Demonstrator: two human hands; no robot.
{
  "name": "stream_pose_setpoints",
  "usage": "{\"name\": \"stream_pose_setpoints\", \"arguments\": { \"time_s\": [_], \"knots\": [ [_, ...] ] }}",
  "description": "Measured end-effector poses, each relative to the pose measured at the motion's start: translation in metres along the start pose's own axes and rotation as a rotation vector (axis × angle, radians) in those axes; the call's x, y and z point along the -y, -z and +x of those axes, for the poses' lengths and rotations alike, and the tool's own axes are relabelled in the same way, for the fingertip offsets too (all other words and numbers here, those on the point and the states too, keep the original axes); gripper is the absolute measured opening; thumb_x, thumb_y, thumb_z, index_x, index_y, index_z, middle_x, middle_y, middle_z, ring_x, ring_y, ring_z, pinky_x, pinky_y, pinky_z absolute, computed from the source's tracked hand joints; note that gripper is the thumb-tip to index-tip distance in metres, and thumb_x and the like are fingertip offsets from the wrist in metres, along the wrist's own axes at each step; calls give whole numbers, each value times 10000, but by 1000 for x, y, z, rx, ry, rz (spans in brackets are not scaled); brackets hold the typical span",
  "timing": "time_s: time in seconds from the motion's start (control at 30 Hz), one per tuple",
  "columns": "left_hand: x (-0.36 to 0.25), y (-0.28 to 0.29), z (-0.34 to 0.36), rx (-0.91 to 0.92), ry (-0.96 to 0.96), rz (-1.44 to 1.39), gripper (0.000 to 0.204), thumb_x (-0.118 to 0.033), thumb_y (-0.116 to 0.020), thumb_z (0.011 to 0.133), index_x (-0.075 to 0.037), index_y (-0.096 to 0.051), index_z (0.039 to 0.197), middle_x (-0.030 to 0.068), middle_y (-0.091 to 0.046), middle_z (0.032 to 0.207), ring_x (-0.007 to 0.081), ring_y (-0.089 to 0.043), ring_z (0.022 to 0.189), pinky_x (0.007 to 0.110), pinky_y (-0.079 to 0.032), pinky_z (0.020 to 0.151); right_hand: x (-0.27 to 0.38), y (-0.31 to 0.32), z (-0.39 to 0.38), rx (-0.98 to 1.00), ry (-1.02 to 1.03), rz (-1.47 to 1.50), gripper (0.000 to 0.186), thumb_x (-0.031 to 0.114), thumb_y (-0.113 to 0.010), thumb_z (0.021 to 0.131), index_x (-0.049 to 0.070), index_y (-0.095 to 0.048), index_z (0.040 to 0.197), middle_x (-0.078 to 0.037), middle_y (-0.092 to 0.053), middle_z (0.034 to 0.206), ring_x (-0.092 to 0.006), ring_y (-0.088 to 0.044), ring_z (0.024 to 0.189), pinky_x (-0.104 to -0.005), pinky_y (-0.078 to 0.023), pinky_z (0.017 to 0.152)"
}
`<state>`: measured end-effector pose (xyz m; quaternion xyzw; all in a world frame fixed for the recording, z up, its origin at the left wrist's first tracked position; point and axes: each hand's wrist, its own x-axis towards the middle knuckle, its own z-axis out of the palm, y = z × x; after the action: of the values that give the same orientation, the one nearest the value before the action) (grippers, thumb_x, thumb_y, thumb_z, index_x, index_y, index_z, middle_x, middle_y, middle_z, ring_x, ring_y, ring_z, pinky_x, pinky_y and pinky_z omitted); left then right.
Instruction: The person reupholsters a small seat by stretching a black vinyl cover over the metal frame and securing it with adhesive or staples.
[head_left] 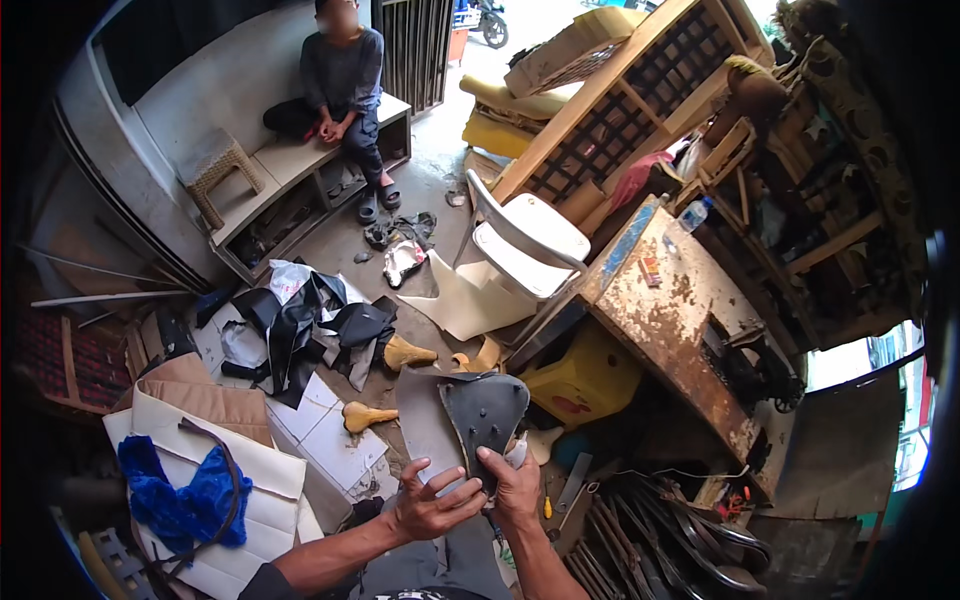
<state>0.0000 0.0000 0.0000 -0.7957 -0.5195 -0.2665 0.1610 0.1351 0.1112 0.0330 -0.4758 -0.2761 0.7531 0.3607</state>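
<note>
In front of me I hold up a dark seat base (484,410), broad at the top and narrow below, with several small round studs on its face. A grey sheet (424,418) of flexible material lies against its left side and behind it. My right hand (513,487) grips the narrow end of the base, thumb on the front. Beside that hand shows a small whitish piece (518,451) whose kind I cannot make out. My left hand (435,502) holds the lower edge of the grey sheet near the base's narrow end, fingers curled.
Yellow-brown saddle-shaped foam pieces (367,416) and black scraps (300,325) lie ahead. Blue plush cloth (180,490) rests on cardboard at left. A worn table (660,300) with a sewing machine (755,360), a white chair (525,245) and curved metal frames (660,535) stand right. A person (343,90) sits far off.
</note>
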Motion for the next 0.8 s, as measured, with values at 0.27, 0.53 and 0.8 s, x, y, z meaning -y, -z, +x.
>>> {"name": "stream_pose_setpoints", "arguments": {
  "time_s": [0.27, 0.53, 0.8],
  "knots": [
    [-26, -168, -73, -264, 939, -518, 626, -481, -769, 875, -208, -564, 1400, 106, -499, 1413, 305, -439, 1349, 527, -296, 1136, -110, 101, 155, -54, 28, -156, 362, 50, -837, 822, 110, -508, 961, -4, -627, 864, -80, -595, 724, -229, -496, 639],
    [11, -379, -148, -677, 1216, -1965, 1062, -665, -750, 840, 19, -331, 1537, 135, -492, 1500, 287, -483, 1393, 437, -357, 1185, -209, 134, 270, 37, 149, -208, 350, 17, -825, 838, 114, -499, 919, 8, -633, 863, -65, -575, 711, -223, -483, 655],
    [58, -474, -156, -709, 1390, -1531, 456, -155, -787, 924, 2, -584, 1301, 86, -688, 1194, 166, -651, 1076, 322, -501, 963, -302, 180, 358, 111, 399, -193, 309, 11, -787, 902, 113, -496, 928, 26, -631, 925, -32, -575, 810, -196, -477, 719]
  ]
}}
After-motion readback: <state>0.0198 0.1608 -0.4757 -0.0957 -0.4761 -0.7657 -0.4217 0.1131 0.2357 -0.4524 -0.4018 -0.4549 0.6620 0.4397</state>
